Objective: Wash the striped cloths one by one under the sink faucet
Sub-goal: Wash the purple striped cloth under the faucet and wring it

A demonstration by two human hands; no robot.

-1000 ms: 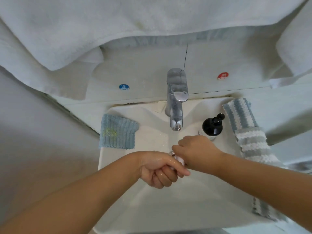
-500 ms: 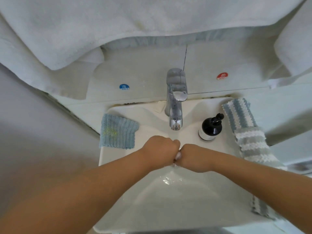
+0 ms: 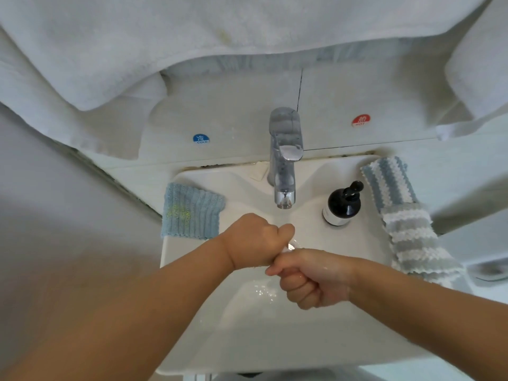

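White cloth (image 3: pixel 290 246) wrung between fists: left hand (image 3: pixel 254 241); right hand (image 3: pixel 310 279).

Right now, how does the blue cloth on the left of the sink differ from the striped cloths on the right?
The blue cloth is one plain blue with a yellowish mark; the striped cloths carry white bands alternating with blue or grey. The blue cloth lies alone as a compact square; the striped cloths form a long overlapping run down the rim. Both rest on the sink rim, untouched by either hand.

"COLD" sticker (image 3: pixel 201 139), "HOT" sticker (image 3: pixel 360 121)
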